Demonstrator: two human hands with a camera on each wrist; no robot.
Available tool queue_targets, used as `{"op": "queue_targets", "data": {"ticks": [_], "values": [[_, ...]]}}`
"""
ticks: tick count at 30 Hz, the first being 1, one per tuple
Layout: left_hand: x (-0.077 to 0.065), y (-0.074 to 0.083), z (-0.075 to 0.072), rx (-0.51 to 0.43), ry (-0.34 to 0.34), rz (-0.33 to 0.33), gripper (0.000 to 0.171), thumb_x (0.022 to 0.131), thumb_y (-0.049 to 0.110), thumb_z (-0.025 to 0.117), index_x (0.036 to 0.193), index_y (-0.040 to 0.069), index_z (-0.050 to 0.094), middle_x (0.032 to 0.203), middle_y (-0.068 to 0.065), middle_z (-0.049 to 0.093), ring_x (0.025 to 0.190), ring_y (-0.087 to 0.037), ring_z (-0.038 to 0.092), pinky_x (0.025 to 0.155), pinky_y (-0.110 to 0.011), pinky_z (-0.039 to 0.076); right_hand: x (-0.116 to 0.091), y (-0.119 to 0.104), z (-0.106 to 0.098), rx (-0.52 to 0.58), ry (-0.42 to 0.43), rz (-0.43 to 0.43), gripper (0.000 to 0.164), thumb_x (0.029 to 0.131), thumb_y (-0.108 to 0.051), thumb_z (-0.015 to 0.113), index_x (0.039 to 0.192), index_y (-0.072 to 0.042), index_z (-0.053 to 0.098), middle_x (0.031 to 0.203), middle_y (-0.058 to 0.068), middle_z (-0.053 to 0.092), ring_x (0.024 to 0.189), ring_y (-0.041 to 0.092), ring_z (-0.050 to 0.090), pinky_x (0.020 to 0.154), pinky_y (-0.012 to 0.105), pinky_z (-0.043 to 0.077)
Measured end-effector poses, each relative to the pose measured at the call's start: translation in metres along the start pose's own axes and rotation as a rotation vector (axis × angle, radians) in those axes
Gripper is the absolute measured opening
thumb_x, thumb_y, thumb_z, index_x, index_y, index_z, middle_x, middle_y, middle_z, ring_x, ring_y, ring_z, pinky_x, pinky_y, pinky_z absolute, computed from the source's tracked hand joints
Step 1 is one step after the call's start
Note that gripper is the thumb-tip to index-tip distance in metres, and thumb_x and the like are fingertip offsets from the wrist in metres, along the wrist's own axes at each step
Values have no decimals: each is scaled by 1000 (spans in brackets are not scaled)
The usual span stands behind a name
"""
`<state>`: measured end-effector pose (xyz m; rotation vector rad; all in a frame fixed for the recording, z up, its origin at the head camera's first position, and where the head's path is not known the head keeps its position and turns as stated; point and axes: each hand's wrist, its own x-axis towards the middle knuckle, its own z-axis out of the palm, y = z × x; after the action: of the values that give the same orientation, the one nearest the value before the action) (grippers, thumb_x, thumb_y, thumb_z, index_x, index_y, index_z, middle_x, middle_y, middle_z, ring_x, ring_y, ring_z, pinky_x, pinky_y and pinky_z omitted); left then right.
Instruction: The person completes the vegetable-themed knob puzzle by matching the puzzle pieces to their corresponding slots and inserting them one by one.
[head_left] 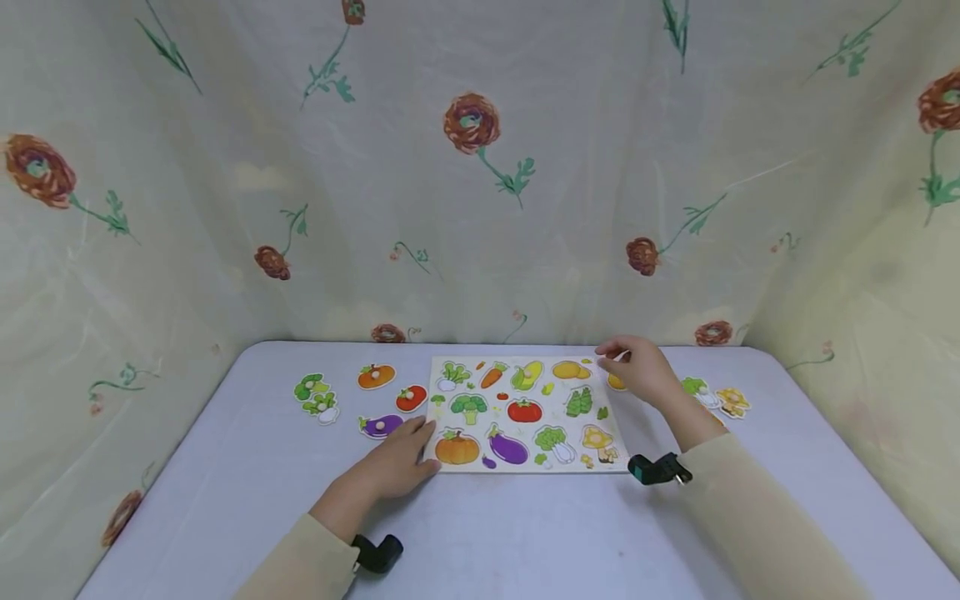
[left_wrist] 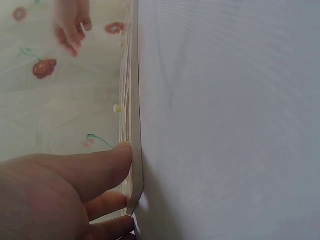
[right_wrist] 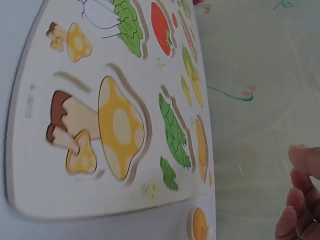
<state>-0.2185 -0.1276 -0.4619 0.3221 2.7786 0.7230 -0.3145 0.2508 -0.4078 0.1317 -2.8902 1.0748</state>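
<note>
A white vegetable puzzle board (head_left: 480, 383) with printed recesses lies on the table. My left hand (head_left: 401, 458) rests at its front left corner, thumb (left_wrist: 107, 167) on the edge and fingers along the side. A yellow knob (left_wrist: 117, 108) stands up from the board. My right hand (head_left: 637, 367) hovers by the back right corner, fingers loosely bent, thumb and index apart, with nothing between them. Partly hidden below it, a yellow-orange knobbed piece (right_wrist: 199, 224) lies just off the right edge.
Left of the board lie pumpkin (head_left: 376, 377), tomato (head_left: 411, 398), eggplant (head_left: 381, 427), broccoli (head_left: 311, 386) and turnip-like (head_left: 322, 407) pieces. At right are leafy green (head_left: 699, 390) and mushroom (head_left: 733, 403) pieces. A flowered curtain (head_left: 480, 250) rises behind the table.
</note>
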Motion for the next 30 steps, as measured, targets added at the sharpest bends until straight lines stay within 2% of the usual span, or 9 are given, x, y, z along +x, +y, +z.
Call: {"op": "queue_targets", "data": {"ticks": [7, 14, 24, 27, 30], "values": [[-1, 1, -2, -6, -4, -8, 69, 97, 33, 66, 155, 9, 38, 162, -15, 28, 149, -35, 25, 115, -57, 30, -17, 27, -21, -35, 31, -36, 24, 97, -15, 66, 117, -1, 68, 109, 17, 64, 91, 29, 51, 67, 32, 48], [0, 0, 0, 8, -4, -10, 69, 97, 34, 66, 155, 10, 38, 162, -14, 28, 149, -34, 26, 115, -57, 31, -32, 48, -36, -62, 52, -36, 25, 97, -14, 66, 116, 2, 68, 104, 16, 64, 88, 28, 50, 62, 30, 46], [-1, 2, 0, 1, -5, -17, 69, 97, 34, 66, 155, 10, 38, 162, -14, 28, 149, -35, 25, 114, -57, 31, -55, 82, -47, -109, 100, -41, 26, 95, -12, 68, 114, 5, 69, 96, 14, 66, 81, 24, 52, 58, 29, 45], [-1, 2, 0, -3, -2, -18, 69, 96, 34, 67, 155, 10, 38, 162, -14, 28, 149, -35, 26, 114, -57, 32, -60, 91, -49, -114, 127, -66, 23, 93, -9, 69, 110, 6, 69, 95, 15, 67, 78, 21, 53, 57, 28, 43], [-2, 2, 0, -1, -1, -14, 69, 96, 34, 67, 155, 10, 38, 162, -15, 28, 149, -35, 26, 114, -57, 32, -64, 100, -50, -111, 128, -53, 22, 92, -8, 70, 107, 8, 68, 94, 18, 67, 78, 22, 53, 57, 27, 43]]}}
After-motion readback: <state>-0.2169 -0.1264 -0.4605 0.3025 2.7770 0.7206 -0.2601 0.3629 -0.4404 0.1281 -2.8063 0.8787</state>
